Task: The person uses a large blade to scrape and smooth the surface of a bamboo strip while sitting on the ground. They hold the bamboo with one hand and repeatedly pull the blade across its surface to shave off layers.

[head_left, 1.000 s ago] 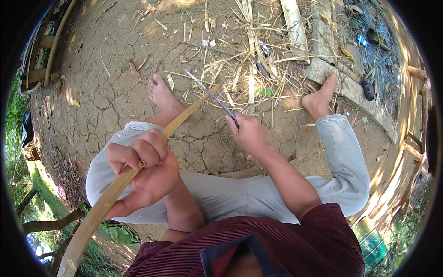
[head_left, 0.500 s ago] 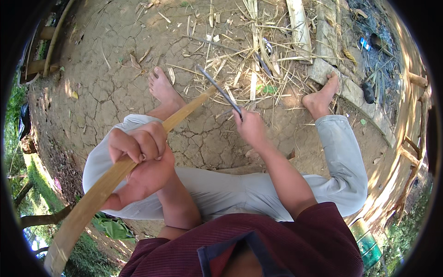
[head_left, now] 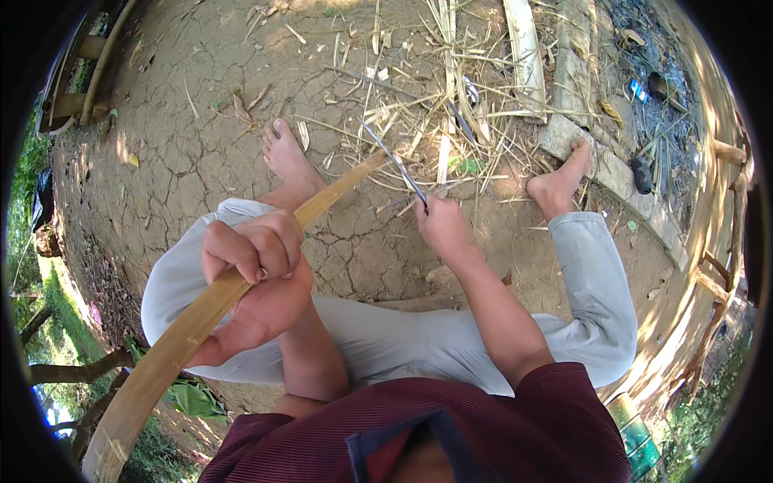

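Note:
A long, flat, tan strip of wood or bamboo slants from the lower left up to the middle. My left hand is closed around it, above my bent left knee. In my right hand, fingers wrapped round its near end, is a knife with a long, thin, dark blade. The blade points up and left, crossing the strip's narrow far tip; whether it touches the wood I cannot tell. My right fist hides the knife's handle.
Pale shavings and split strips litter the ground beyond my right hand. Wooden planks lie beside my right foot; ash and a dark bottle-like object lie past them. My left foot rests near the strip's tip.
My left hand and the strip have shifted slightly to the right. The knife has moved a little down and right, its blade now looking thinner.

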The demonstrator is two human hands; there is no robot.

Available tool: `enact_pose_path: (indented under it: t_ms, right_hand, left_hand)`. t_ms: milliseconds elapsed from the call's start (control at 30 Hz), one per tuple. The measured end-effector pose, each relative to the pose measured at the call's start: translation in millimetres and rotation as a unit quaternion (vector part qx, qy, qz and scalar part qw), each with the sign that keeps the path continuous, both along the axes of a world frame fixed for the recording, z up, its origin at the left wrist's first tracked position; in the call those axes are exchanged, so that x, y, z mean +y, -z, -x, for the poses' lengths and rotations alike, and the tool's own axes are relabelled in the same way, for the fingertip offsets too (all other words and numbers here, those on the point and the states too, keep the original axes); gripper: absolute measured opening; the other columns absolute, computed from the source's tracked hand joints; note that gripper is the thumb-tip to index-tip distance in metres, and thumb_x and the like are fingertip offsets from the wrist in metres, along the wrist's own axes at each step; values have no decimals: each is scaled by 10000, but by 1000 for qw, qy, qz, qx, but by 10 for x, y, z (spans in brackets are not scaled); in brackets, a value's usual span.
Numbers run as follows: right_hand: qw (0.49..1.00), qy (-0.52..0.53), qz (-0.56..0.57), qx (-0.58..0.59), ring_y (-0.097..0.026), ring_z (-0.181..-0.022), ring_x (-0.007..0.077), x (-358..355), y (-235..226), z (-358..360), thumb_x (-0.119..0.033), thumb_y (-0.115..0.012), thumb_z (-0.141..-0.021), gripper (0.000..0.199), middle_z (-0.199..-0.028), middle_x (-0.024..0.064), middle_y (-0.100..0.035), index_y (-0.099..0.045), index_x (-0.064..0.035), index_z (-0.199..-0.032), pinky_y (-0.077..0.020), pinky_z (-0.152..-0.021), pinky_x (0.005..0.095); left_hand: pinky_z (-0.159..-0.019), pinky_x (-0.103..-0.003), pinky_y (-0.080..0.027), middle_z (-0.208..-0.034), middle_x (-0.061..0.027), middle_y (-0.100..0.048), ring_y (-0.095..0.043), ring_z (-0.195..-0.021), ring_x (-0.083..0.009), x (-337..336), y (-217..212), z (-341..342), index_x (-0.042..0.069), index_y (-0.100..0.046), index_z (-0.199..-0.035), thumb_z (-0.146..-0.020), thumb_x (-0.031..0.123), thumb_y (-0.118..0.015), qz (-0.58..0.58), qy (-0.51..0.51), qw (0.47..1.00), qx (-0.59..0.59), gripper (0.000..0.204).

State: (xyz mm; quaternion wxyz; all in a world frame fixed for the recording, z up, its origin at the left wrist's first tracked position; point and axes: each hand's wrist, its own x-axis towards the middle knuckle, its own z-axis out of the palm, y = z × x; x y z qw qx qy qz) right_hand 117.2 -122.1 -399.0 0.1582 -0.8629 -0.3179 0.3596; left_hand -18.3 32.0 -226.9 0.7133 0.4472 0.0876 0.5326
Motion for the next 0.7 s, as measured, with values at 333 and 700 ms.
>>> enact_pose_path:
  t_ms: [333,700]
  right_hand:
    - [999,53,-1,-11,-635,-741,467,-77,457,105,-244,-527,-960,304,-764,302,-632,-647,29,-902,-513,-687,532]
    - [994,96,-51,-2,-652,-759,438,128,289,-18,-203,-542,-939,253,-804,261,-659,-600,44,-950,-524,-700,521]
  left_hand:
    - [-459,-267,-152,-466,35,-255,-189,-437,-93,-95,-26,23,117,-321,-705,-679,914,-474,-9,7,1000,19,812]
    - [-432,-286,-178,-477,14,-295,-256,-411,-103,-15,-23,-119,101,-336,-674,-646,954,-436,-63,5,998,-6,860]
